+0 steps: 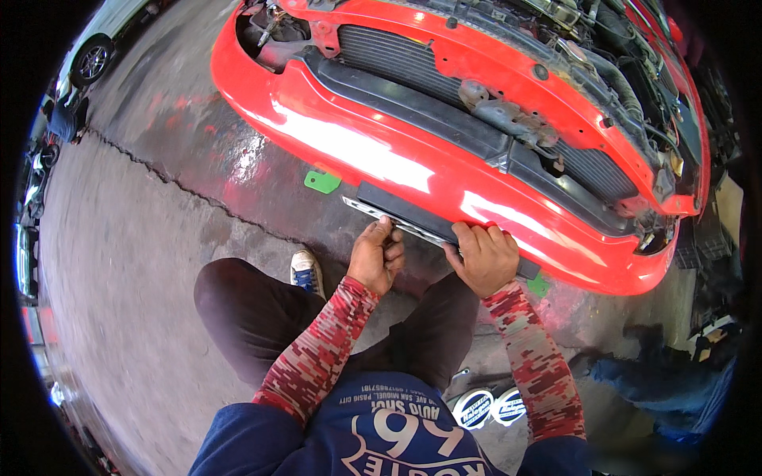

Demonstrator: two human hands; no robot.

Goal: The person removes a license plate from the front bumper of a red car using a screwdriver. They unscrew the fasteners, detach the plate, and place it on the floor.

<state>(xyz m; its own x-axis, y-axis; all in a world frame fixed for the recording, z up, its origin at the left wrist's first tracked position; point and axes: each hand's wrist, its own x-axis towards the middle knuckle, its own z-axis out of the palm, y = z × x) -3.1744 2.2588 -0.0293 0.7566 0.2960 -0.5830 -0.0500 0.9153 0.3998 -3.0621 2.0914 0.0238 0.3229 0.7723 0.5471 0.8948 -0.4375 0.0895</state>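
Observation:
A white licence plate with dark characters lies along the black plate mount on the front of a red car bumper. My left hand is closed, its fingers curled in a pinch. The fingertips meet the plate's lower edge near its middle; any small part between them is hidden. At the right end, my right hand grips the plate, fingers over the top by the bumper and thumb below. That hand covers the plate's right end.
Above the bumper, the radiator and engine parts are exposed. A green tab shows below the bumper. Two round lamps lie on the floor beside my shirt. A long crack crosses the concrete. Another car's wheel stands far left.

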